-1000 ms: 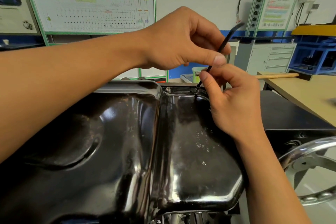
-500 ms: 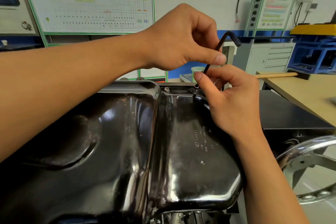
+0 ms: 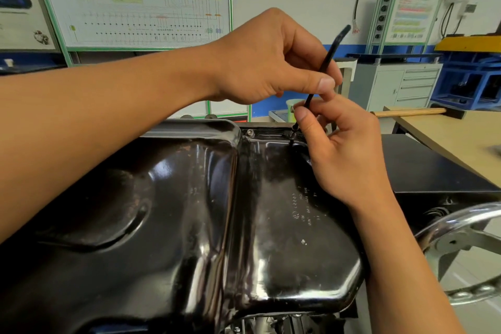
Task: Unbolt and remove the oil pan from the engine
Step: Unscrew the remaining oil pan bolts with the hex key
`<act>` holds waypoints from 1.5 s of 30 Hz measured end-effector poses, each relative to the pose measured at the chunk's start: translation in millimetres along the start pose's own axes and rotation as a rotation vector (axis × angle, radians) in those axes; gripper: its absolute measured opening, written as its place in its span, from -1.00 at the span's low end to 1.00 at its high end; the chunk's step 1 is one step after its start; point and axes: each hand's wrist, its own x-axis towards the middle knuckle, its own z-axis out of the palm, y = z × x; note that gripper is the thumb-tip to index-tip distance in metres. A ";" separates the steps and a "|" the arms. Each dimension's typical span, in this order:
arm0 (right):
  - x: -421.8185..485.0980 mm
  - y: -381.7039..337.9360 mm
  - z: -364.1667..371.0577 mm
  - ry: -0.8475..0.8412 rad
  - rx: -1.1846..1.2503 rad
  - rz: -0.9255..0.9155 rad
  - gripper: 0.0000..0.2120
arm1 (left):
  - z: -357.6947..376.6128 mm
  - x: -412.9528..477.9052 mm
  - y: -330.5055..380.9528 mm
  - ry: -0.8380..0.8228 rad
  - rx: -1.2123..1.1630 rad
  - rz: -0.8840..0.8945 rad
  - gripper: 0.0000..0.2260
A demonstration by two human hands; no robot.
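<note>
Left hand [image 3: 271, 62] is curled, with the upper shaft of a black hex key [image 3: 332, 54] pinched between thumb and fingers. Right hand [image 3: 344, 149], just below, is pinched on the lower shaft. Key is held tilted, bent end uppermost, its tip set at a bolt [image 3: 293, 133] on the far flange of the glossy black oil pan [image 3: 217, 211], which fills the foreground. A second bolt [image 3: 250, 132] is seen on that flange to the left. A wood-topped counter [image 3: 447, 138] and a chrome handwheel [image 3: 461, 222] are noted at right.
</note>
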 end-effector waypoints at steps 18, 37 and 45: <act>-1.7 4.8 1.5 -0.065 0.059 0.146 -0.85 | 7.1 4.8 -0.2 0.059 -0.012 -0.004 -0.80; 6.9 -21.7 -19.2 -0.117 0.186 0.318 -0.82 | -1.2 -0.1 3.2 -0.021 -0.067 -0.016 -0.93; -15.3 -59.2 -122.0 -0.190 0.118 0.536 -0.80 | 7.5 15.6 57.1 0.247 -0.569 -0.106 -0.83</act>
